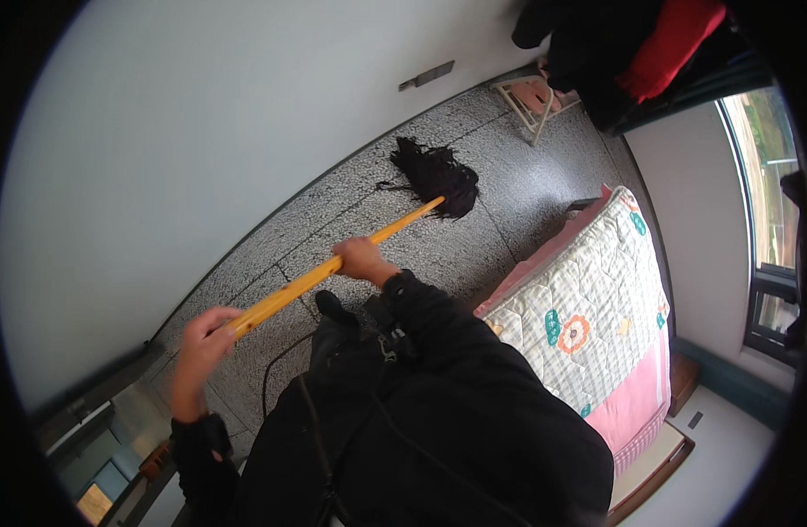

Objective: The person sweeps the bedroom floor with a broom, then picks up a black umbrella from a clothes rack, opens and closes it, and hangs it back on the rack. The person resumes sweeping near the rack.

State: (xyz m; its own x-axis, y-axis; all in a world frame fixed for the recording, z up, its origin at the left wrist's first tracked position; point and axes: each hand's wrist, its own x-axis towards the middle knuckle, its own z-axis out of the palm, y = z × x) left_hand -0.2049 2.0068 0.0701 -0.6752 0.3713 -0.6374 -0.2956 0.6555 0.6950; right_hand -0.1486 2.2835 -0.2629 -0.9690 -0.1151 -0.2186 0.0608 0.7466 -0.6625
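A mop with a yellow wooden handle (285, 295) slants across the floor in front of me. Its dark, stringy mop head (437, 176) lies spread on the speckled floor near the wall. My left hand (206, 341) is closed around the upper end of the handle. Further down the shaft, my right hand (361, 259) wraps round it, knuckles up. Both arms are in black sleeves.
To the right stands a bed with a checked, flower-patterned quilt (588, 307) over pink bedding. A white-framed stool or rack (535, 104) is at the far end, below hanging dark and red clothes (671, 48). A pale wall (184, 132) borders the floor (333, 211) on the left.
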